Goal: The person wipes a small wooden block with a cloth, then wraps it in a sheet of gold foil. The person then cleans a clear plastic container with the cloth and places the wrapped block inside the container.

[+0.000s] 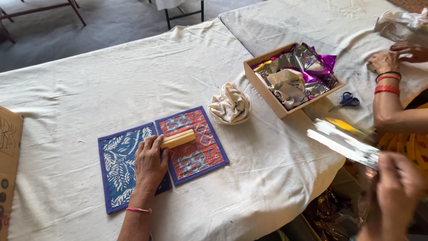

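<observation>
My left hand (pixel 149 163) rests across two quilted square mats on the white cloth-covered table. Its fingers grip the left end of a small wooden block (pixel 179 138). The block lies across the seam between the blue leaf-patterned mat (pixel 117 167) and the red-and-blue patterned mat (pixel 198 154). My right hand (pixel 399 187), blurred at the lower right off the table's edge, holds a long shiny silver foil wrapper (pixel 343 140).
A crumpled cream cloth (pixel 230 105) lies beside a shallow cardboard box (pixel 263 89) filled with foil and purple wrappers. Blue-handled scissors (pixel 346 100) lie to its right. Another person's hands (pixel 385 60) with red bangles work at the far right. A brown cardboard piece (pixel 9 147) sits at the left edge.
</observation>
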